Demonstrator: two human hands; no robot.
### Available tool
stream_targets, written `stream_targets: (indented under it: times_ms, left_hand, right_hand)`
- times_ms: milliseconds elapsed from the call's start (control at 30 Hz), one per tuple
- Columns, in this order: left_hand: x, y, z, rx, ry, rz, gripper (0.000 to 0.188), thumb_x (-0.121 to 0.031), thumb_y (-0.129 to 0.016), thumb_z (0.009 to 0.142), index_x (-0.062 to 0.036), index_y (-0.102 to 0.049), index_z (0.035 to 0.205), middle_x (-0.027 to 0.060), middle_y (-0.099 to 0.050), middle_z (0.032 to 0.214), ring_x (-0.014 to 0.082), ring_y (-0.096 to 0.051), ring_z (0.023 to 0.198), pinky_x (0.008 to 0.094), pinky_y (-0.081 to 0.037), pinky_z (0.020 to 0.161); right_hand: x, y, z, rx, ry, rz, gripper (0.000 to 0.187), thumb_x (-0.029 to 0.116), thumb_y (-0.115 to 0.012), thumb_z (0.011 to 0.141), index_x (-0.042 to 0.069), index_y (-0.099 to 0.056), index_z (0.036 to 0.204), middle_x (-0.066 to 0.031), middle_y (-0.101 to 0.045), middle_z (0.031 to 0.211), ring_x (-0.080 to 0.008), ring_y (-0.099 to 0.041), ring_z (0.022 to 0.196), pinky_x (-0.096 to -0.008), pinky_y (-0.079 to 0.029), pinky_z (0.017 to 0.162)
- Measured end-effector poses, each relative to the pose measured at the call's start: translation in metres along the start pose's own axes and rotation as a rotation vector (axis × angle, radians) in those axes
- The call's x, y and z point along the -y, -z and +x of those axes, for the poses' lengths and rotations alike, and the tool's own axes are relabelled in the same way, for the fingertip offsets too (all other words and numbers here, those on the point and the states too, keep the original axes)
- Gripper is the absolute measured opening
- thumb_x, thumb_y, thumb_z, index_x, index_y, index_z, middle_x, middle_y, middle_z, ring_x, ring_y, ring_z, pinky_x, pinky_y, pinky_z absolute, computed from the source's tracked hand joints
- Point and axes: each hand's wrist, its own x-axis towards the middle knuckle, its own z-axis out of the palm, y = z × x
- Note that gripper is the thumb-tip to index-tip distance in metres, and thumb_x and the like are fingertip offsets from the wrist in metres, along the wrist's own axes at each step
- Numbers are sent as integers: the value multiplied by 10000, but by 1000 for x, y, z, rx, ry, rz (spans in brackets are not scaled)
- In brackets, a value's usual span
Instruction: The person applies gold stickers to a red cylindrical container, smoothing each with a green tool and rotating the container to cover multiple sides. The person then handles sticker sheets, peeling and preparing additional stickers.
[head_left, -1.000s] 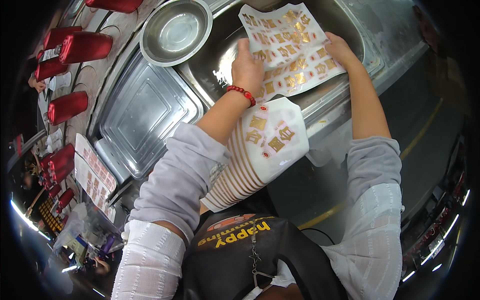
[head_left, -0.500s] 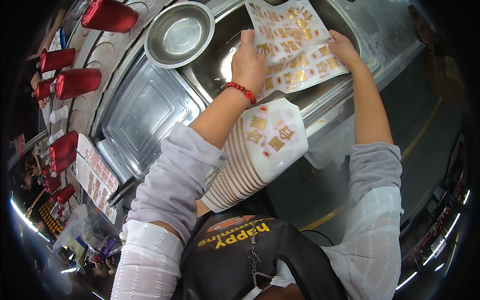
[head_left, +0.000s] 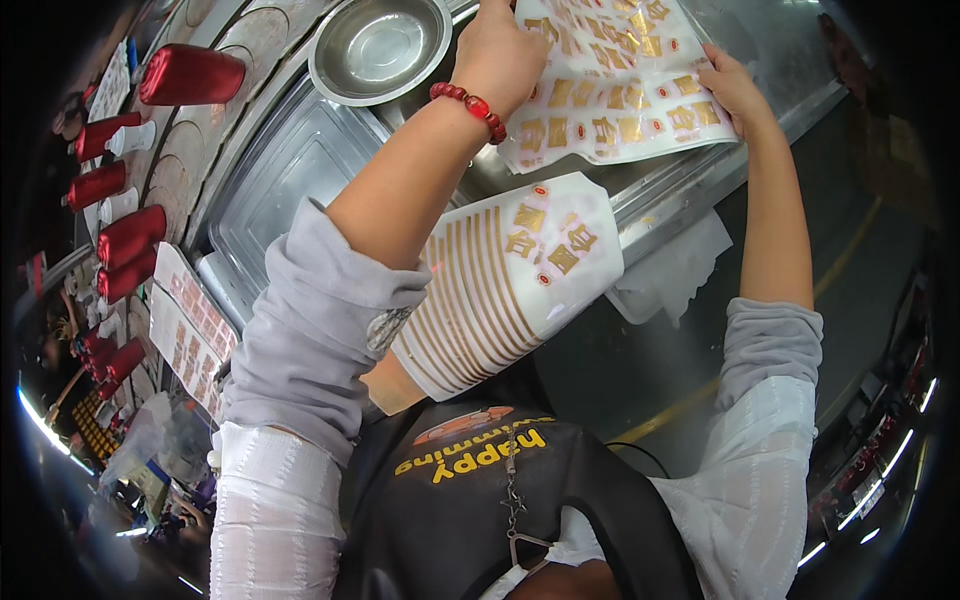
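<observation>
My left hand [head_left: 503, 58], with a red bead bracelet at the wrist, is closed at the left edge of a white decal sheet [head_left: 625, 95] printed with gold motifs. Its fingertips are partly hidden at the picture's top. My right hand [head_left: 738, 92] pinches the same sheet's right edge. Held between both hands, the sheet hangs over the metal sink [head_left: 640, 180], its surface rippled. Nearer to me, below my left wrist, a stack of white sheets [head_left: 560, 235] with gold motifs and brown stripes lies on a tan board [head_left: 390, 385].
A steel bowl [head_left: 380, 45] stands at the sink's far left, beside a clear plastic lid or tray [head_left: 270, 150]. Red canisters [head_left: 192, 75] stand on a line of round plates at left. A printed card [head_left: 190, 325] leans below them. Wet white paper [head_left: 680, 270] hangs at the sink's front edge.
My left hand has moved farther away along the decal sheet's left edge. The sheet and my right hand have shifted right. The red canisters at left have moved along their line.
</observation>
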Motion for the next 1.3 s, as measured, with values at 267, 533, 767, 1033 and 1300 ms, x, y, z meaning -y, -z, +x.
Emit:
stream_targets:
  times_ms: [267, 533, 767, 1033, 1300]
  left_hand:
    - [7, 53, -64, 7, -4, -127, 474, -18, -567, 855, -6, -466, 1317, 232, -701, 950, 279, -698, 674, 379, -554, 625]
    - [28, 182, -200, -82, -72, -412, 468, 54, -482, 908, -50, -394, 1356, 99, -632, 1132, 116, -627, 971, 264, -530, 802]
    - [108, 283, -262, -512, 223, -453, 531, 54, -521, 866, -31, -380, 1370, 175, -629, 1185, 199, -679, 1034, 295, -559, 818]
    - [179, 295, -244, -494, 60, 824, 604, -14, -582, 851, -7, -427, 1435, 270, -641, 995, 380, -607, 869, 454, -514, 787]
    - [170, 249, -153, -73, -189, 1114, 516, -64, -578, 867, -231, -612, 1354, 185, -605, 1217, 398, -539, 1087, 413, -481, 933]
  right_hand:
    - [12, -31, -74, -151, 173, -144, 487, -23, -465, 901, -38, -516, 1385, -98, -653, 1207, -112, -630, 1018, -248, -509, 872]
    - [107, -148, -186, 55, 302, 160, 377, -49, -428, 909, -49, -590, 1249, -76, -672, 1131, -95, -619, 987, -235, -494, 874]
    - [126, -315, -153, 191, 457, 28, 358, 4, -503, 858, -5, -617, 1198, -140, -711, 961, -187, -659, 862, -293, -514, 811]
    - [109, -365, -124, 106, 427, -668, 440, 104, -596, 851, -21, -575, 1272, -277, -689, 952, -448, -680, 891, -512, -540, 827]
    - [125, -396, -126, 60, 940, -1099, 474, 51, -636, 811, 150, -663, 1274, -115, -618, 1173, -324, -580, 1097, -457, -519, 867]
